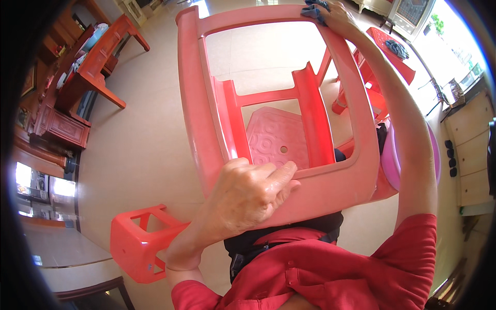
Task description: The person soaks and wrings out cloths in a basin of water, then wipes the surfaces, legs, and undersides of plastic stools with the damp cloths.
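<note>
A faded red plastic stool (329, 193) is tilted in front of my body, one open-framed side facing up. My left hand (252, 192) grips its near side rail, fingers curled over the edge of the opening. At the far right corner, my right hand (339, 19) presses a bunched blue cloth (314, 12) against the frame. Through the opening shows a pink plastic panel (271, 131) with embossed circles and a round hole; I cannot tell whether it belongs to this stool.
A smaller red stool (131, 248) lies on its side at lower left. Beyond my right arm stand a pink-purple basin (392, 159) and a red stool (405, 69) bearing another blue cloth (396, 49). A carved wooden table (93, 73) stands left, pale cabinets (471, 151) right.
</note>
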`<state>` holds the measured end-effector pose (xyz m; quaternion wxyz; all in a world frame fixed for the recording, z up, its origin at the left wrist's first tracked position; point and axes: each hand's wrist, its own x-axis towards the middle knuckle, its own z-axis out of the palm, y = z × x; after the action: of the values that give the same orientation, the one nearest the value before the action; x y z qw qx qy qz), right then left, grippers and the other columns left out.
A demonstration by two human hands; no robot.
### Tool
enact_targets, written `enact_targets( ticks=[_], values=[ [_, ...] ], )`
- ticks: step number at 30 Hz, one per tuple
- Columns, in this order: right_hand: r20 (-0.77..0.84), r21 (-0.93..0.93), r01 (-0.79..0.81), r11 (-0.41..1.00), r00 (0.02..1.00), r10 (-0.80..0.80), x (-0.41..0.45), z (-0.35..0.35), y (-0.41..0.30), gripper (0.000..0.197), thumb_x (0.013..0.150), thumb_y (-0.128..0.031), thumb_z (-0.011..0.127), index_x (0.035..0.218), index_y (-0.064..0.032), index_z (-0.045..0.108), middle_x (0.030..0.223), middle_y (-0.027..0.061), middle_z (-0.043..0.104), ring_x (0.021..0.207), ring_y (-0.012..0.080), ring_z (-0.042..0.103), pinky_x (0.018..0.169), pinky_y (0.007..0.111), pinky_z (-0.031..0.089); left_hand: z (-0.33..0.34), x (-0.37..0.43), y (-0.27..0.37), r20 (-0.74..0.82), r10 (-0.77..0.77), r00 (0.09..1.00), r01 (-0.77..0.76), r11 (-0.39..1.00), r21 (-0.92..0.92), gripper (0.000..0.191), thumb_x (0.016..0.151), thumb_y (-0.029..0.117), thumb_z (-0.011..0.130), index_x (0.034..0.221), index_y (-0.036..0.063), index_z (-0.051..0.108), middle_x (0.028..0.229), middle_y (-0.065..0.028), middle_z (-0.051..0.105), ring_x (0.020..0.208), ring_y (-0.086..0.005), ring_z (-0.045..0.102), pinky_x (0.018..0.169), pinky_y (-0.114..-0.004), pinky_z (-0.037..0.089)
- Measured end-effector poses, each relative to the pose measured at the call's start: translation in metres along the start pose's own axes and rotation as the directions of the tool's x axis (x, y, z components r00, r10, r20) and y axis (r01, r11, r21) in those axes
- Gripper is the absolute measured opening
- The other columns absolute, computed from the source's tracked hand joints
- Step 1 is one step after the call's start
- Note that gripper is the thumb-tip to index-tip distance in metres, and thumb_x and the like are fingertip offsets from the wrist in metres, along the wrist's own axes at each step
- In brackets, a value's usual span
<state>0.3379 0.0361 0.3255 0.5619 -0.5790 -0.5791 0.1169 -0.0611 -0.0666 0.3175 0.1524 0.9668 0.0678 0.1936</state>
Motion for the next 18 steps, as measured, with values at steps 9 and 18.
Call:
enact_targets(
  ticks=[9,18],
  values=[
    [-0.001,-0.625,0.092,0.775,0.993,-0.118,-0.098,-0.021,-0.053,0.039,0.083,-0.036,0.055,0.107,-0.0064,0.062,0.113,0.0219,0.053,0.106,0.0348,0.052,0.093,0.038,0.040,-0.001,0.006,0.006,0.037,-0.047,0.998,0.045,0.998,0.039,0.021,0.082,0.025,0.064,0.092,0.0062,0.064,0.058,-0.0051,0.058,0.048,-0.0218,0.051,0.046,-0.033,0.033],
    [0.018,-0.432,0.052,0.900,0.999,-0.050,-0.272,-0.010,-0.139,0.046,0.075,-0.005,0.058,0.121,-0.0030,0.052,0.127,0.0208,0.041,0.111,0.0363,0.049,0.093,0.042,0.040,-0.001,0.006,0.010,0.049,-0.078,0.996,0.073,0.994,0.083,0.021,0.082,0.026,0.064,0.091,0.0071,0.064,0.060,-0.0057,0.061,0.048,-0.0225,0.052,0.048,-0.033,0.034]
  ],
)
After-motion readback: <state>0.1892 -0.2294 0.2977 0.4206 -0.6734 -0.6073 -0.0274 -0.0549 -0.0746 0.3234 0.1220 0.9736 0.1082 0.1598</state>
